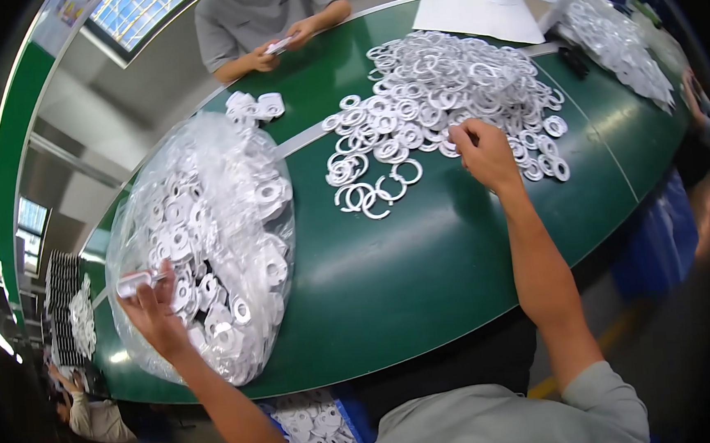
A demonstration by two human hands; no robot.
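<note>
My left hand [156, 314] is raised over a clear plastic bag [240, 168] and grips a small white plastic part [135, 284] between thumb and fingers. Inside the bag are many white parts with round holes [177, 240]. On the right, my right hand [486, 156] is closed in a pinch at the near edge of a large heap of white plastic rings [464, 74]. Its fingertips meet a white ring [451, 142], partly hidden by them. Several open, C-shaped rings [390, 188] lie loose at the heap's near left.
Across the green table [377, 302], a person in grey [263, 22] holds a white part. A few white parts [255, 107] lie near them. White paper [480, 11], a black object [573, 61] and plastic bags [614, 47] are at the far right. Below the edge stands a blue-lined container [354, 423] of white parts.
</note>
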